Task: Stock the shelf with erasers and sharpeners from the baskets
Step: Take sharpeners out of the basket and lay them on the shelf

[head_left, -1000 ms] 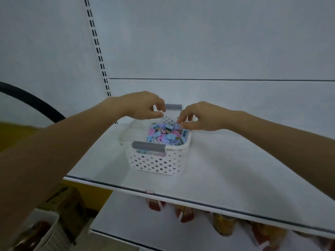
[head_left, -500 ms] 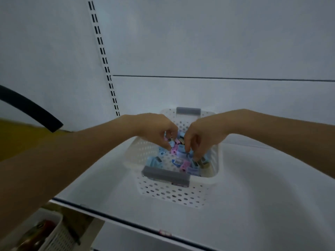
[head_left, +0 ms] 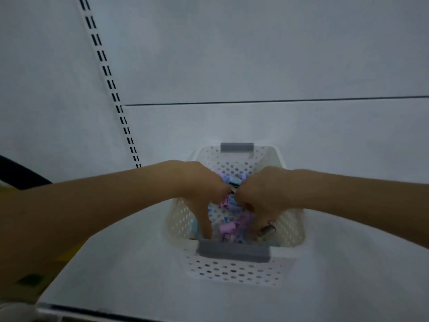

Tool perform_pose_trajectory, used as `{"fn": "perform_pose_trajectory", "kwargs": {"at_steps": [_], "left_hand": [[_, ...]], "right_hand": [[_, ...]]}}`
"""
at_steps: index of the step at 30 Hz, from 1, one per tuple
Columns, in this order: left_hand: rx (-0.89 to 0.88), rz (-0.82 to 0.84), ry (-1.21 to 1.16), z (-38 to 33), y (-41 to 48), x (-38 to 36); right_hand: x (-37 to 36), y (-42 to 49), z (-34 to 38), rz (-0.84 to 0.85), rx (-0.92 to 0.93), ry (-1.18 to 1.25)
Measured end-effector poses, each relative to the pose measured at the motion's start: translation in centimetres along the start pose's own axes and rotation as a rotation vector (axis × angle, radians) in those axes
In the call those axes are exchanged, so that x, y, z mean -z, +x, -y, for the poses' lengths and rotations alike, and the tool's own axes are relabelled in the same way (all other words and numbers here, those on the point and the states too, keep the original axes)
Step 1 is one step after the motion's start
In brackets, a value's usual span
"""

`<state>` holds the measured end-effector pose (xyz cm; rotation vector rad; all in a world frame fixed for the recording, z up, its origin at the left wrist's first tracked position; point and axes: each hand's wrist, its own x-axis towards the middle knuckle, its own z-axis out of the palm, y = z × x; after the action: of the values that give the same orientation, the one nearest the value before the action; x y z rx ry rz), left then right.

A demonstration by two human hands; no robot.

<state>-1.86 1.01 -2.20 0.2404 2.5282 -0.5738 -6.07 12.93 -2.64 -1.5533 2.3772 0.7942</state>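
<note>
Fig.: Both hands are working inside the white basket [head_left: 232, 273], which is sitting on the shelf [head_left: 116, 263] at approx. 6 o'clock of view. The L hand [head_left: 197, 189] is entering from 9 o'clock and the R hand [head_left: 262, 194] from 3 o'clock. Vs. 1 s ago, when they were hovering at the rim, their fingers are now curling down into the pastel erasers/sharpeners [head_left: 228, 228]. Whether either hand is pinching a piece cannot be told. Nothing is lying on the shelf yet, so stocking is prob. just starting.
</note>
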Motion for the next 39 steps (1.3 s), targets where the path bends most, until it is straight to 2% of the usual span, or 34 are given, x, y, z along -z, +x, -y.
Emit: {"fn": "perform_pose_trajectory", "kwargs": {"at_steps": [1,3,5,7,9,11,14,19,22,25,27,31,35,39], "left_hand": [[-0.004,-0.034,0.014,0.2,0.3,-0.4],[-0.042,-0.055,-0.034,0.6,0.6,-0.9],[-0.102,-0.049,-0.159,1.1,0.4,-0.7],[-0.134,0.002,-0.226,1.3,-0.3,-0.3],[-0.134,0.064,-0.142,0.9,-0.8,-0.4],[-0.128,0.07,0.039,0.2,-0.8,-1.1],[-0.106,-0.003,0.112,-0.2,-0.8,-1.6],[-0.025,-0.133,0.045,0.5,-0.6,-1.0],[-0.058,-0.157,0.005,0.7,-0.7,-0.7],[-0.11,-0.018,-0.145,0.6,-0.8,-0.5],[-0.102,0.01,-0.099,0.0,-0.7,-0.8],[-0.12,-0.037,-0.031,-0.8,0.2,-1.6],[-0.172,-0.082,-0.099,0.3,0.1,-0.9],[-0.091,-0.188,-0.064,1.7,-0.6,0.1]], "right_hand": [[0.1,0.3,-0.5,-0.073,-0.043,-0.02],[0.1,0.7,-1.7,-0.088,-0.113,0.055],[0.3,0.4,-2.3,-0.007,-0.113,0.153],[0.9,-0.7,-1.6,0.129,-0.078,0.134],[1.0,-1.6,-0.3,0.253,-0.017,0.04],[0.3,-1.6,1.3,0.305,0.018,-0.035],[-0.3,-0.5,2.3,0.256,-0.011,-0.071],[0.1,0.2,-0.3,-0.023,-0.146,0.001],[0.3,-0.1,-0.8,-0.028,-0.128,0.067],[0.4,-0.5,-0.3,0.074,-0.069,0.11],[0.2,-0.4,0.2,0.107,-0.081,0.097],[-0.6,0.3,1.0,0.031,-0.08,0.041],[-0.2,-0.1,0.4,-0.019,-0.004,0.21],[0.5,-0.1,-0.3,-0.019,0.094,0.33]]}}
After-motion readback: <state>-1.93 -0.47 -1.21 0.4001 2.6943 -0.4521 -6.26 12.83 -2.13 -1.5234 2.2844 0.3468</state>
